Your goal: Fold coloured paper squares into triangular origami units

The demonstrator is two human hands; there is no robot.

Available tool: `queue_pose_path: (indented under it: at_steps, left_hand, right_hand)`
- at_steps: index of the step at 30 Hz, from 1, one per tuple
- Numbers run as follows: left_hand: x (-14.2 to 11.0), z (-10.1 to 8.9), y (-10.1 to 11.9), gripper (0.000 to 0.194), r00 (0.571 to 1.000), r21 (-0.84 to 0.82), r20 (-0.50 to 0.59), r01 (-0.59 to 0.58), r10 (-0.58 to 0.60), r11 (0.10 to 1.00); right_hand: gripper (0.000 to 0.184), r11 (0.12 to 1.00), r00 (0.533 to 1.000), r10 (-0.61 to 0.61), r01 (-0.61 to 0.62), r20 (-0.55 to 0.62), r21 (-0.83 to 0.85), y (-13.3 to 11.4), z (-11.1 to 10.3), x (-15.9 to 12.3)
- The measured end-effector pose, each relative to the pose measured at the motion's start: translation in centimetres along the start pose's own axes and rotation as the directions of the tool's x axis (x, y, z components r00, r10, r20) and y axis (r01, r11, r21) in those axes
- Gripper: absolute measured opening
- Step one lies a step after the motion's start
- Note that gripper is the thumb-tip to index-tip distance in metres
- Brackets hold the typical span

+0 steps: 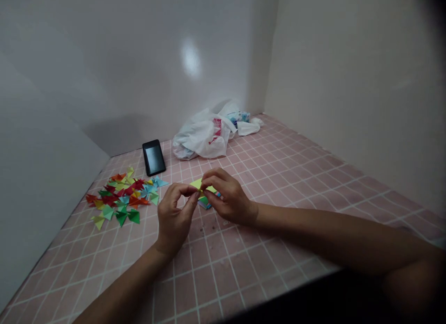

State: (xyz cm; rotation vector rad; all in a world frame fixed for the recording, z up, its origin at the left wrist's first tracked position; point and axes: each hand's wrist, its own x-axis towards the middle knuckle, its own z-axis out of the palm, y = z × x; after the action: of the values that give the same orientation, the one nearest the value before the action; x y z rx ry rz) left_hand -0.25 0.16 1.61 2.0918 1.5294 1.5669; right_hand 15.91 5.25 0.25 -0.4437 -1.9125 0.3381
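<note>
My left hand (174, 217) and my right hand (232, 201) meet over the pink table, thumbs and fingertips pinched together. Between them is a small piece of yellow paper (200, 192), mostly covered by the fingers, so its folds are hard to make out. Just behind and below the fingertips lies a stack of coloured paper squares (204, 204), a yellow sheet on top and green and blue edges showing. To the left of my left hand spreads a pile of small folded paper figures (120, 196) in red, orange, yellow, green and light blue.
A black phone (154, 157) lies at the back left, behind the folded figures. Crumpled white plastic bags (205, 133) with red and blue print rest against the back wall. Pale walls border the pink tabletop (296, 175), which has a white grid.
</note>
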Motion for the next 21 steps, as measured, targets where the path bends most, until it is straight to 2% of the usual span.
queue_pose_path:
  at_steps: [7, 14, 18, 21]
  left_hand:
    - [-0.01, -0.01, -0.23, 0.008, 0.999, 0.018, 0.022, -0.039, 0.039, 0.999]
    - [-0.15, 0.17, -0.31, 0.009, 0.997, 0.041, 0.041, -0.070, 0.068, 0.997]
    - [-0.23, 0.28, -0.35, 0.007, 0.998, 0.008, 0.057, -0.032, 0.032, 0.999]
    - [-0.20, 0.29, -0.36, 0.005, 0.996, -0.049, 0.069, 0.052, -0.049, 0.997]
  right_hand:
    - [0.009, 1.000, 1.000, -0.002, 0.002, 0.014, -0.017, 0.17, 0.11, -0.01]
    - [0.005, 0.990, 0.998, -0.062, 0.060, -0.013, -0.131, 0.48, 0.22, -0.17]
    - [0.006, 0.984, 0.998, -0.066, 0.062, -0.015, -0.167, 0.58, 0.20, -0.17]
    - [0.006, 0.978, 0.997, -0.071, 0.067, -0.011, -0.196, 0.61, 0.26, -0.18]
